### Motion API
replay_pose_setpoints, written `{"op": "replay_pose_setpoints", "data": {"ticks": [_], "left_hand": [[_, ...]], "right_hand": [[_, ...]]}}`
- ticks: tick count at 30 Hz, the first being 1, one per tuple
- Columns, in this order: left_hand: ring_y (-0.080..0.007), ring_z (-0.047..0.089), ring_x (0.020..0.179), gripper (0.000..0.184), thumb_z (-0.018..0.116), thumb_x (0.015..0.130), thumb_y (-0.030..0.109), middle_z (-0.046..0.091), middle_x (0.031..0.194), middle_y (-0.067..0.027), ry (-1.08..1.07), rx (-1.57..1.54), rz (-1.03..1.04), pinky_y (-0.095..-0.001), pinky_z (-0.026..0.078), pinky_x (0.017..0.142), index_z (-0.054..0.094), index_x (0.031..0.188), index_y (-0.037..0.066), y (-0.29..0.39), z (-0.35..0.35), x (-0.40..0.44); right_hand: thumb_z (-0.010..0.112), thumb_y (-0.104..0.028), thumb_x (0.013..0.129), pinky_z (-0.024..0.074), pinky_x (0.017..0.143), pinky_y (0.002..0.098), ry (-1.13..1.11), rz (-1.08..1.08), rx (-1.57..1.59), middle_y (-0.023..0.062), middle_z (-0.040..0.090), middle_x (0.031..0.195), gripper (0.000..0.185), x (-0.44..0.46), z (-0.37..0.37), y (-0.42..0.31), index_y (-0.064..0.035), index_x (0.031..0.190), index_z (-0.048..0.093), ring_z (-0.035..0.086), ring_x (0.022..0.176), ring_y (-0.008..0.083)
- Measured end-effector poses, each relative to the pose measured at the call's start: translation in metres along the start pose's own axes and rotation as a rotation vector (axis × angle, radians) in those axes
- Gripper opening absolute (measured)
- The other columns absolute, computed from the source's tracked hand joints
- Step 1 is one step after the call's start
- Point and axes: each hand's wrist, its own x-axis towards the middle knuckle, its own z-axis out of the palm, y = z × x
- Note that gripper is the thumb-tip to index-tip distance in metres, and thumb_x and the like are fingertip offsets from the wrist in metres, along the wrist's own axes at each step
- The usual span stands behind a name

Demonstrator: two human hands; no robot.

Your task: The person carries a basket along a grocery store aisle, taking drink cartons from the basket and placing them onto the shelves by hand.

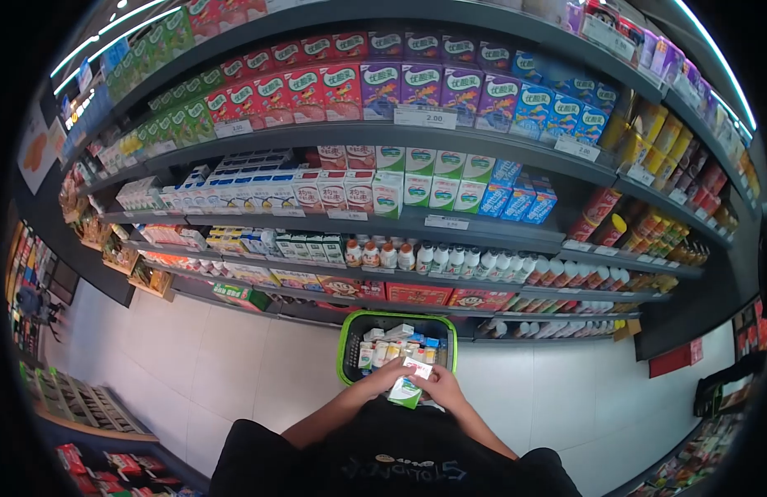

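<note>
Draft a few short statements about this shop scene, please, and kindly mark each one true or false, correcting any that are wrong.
1. The left hand and right hand are both at the white-and-green package. True.
2. The basket has a red rim. False: its rim is green.
3. Purple cartons stand between red cartons and blue cartons. True.
4. The basket is empty. False: it holds several packages.
5. The row of small bottles stands on a shelf lower than the purple cartons. True.
</note>
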Motion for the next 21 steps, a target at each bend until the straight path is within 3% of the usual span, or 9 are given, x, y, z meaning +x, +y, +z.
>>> {"op": "replay_pose_setpoints", "data": {"ticks": [2, 4, 6, 7, 10, 12, 14, 16, 21], "left_hand": [[-0.0152, 0.056, 0.107, 0.048, 0.053, 0.093, 0.028, 0.059, 0.116, -0.0122, -0.008, -0.062, -0.14, -0.0277, 0.044, 0.09, 0.046, 0.129, -0.004, 0.005, -0.001, -0.006], [-0.0155, 0.055, 0.109, 0.044, 0.049, 0.096, 0.028, 0.056, 0.12, -0.0092, 0.044, 0.014, -0.147, -0.0279, 0.045, 0.089, 0.044, 0.128, -0.002, -0.007, -0.017, 0.005], [-0.0149, 0.054, 0.108, 0.045, 0.046, 0.098, 0.033, 0.054, 0.12, -0.0086, -0.161, -0.023, -0.099, -0.0281, 0.045, 0.088, 0.044, 0.128, -0.001, -0.016, -0.039, 0.02], [-0.0131, 0.054, 0.106, 0.043, 0.044, 0.098, 0.037, 0.054, 0.117, -0.007, -0.141, 0.005, -0.06, -0.0296, 0.045, 0.087, 0.046, 0.126, 0.004, 0.019, -0.03, 0.003], [-0.0147, 0.055, 0.098, 0.046, 0.043, 0.095, 0.05, 0.056, 0.11, -0.0048, 0.014, 0.22, -0.038, -0.0328, 0.046, 0.081, 0.051, 0.12, 0.012, 0.011, -0.068, 0.021], [-0.0169, 0.059, 0.088, 0.051, 0.043, 0.093, 0.055, 0.059, 0.104, -0.0065, 0.169, 0.075, -0.126, -0.0325, 0.048, 0.076, 0.053, 0.113, 0.01, 0.019, -0.089, 0.016], [-0.0182, 0.062, 0.078, 0.051, 0.045, 0.092, 0.056, 0.062, 0.095, -0.0079, 0.118, -0.08, -0.183, -0.0318, 0.05, 0.07, 0.055, 0.105, 0.008, 0.017, -0.125, 0.018], [-0.0197, 0.062, 0.077, 0.052, 0.048, 0.09, 0.056, 0.063, 0.094, -0.01, 0.149, -0.212, -0.214, -0.0318, 0.051, 0.064, 0.057, 0.102, 0.006, -0.016, -0.172, 0.026], [-0.0213, 0.059, 0.053, 0.043, 0.058, 0.085, 0.043, 0.061, 0.068, -0.012, 0.506, -0.028, -0.32, -0.0352, 0.049, 0.049, 0.058, 0.089, 0.001, -0.136, -0.273, 0.02]], "right_hand": [[0.075, -0.021, 0.081, 0.0558, 0.059, 0.0243, -0.193, 0.221, 0.275, 0.0082, 0.066, 0.089, 0.044, -0.013, -0.003, -0.049, 0.004, 0.109, 0.054, 0.066, 0.072, 0.0129], [0.075, -0.021, 0.081, 0.0568, 0.062, 0.0253, -0.197, 0.241, 0.242, 0.0084, 0.066, 0.09, 0.044, -0.006, -0.002, -0.05, 0.0041, 0.11, 0.054, 0.066, 0.074, 0.0134], [0.076, -0.021, 0.08, 0.056, 0.062, 0.0246, -0.195, 0.126, 0.165, 0.0074, 0.065, 0.087, 0.044, 0.008, 0.001, -0.043, 0.0042, 0.109, 0.054, 0.065, 0.072, 0.0126], [0.078, -0.02, 0.079, 0.0523, 0.059, 0.0224, -0.129, 0.028, 0.044, 0.0057, 0.064, 0.083, 0.043, 0.017, 0.003, -0.04, 0.0039, 0.106, 0.055, 0.062, 0.068, 0.0094], [0.08, -0.015, 0.075, 0.0465, 0.06, 0.0224, 0.093, -0.218, -0.313, 0.0032, 0.063, 0.082, 0.041, 0.032, 0.003, -0.086, 0.0003, 0.104, 0.056, 0.058, 0.07, 0.0068], [0.079, -0.012, 0.074, 0.0494, 0.067, 0.0243, 0.2, -0.305, -0.36, 0.0044, 0.064, 0.087, 0.042, 0.057, -0.008, -0.103, -0.0001, 0.107, 0.056, 0.061, 0.079, 0.0095], [0.078, -0.01, 0.074, 0.0502, 0.067, 0.0259, 0.268, -0.483, -0.189, 0.0062, 0.065, 0.091, 0.045, 0.079, -0.019, -0.134, 0.0006, 0.11, 0.055, 0.061, 0.079, 0.0107], [0.074, -0.002, 0.076, 0.0512, 0.076, 0.0269, 0.294, -0.506, -0.095, 0.0082, 0.065, 0.1, 0.041, 0.097, -0.032, -0.173, 0.002, 0.111, 0.054, 0.062, 0.088, 0.0129], [0.066, 0.008, 0.077, 0.0494, 0.088, 0.0309, 0.373, -0.766, -0.028, 0.0121, 0.062, 0.112, 0.045, 0.141, -0.053, -0.261, 0.0066, 0.119, 0.051, 0.061, 0.102, 0.0188]]}}
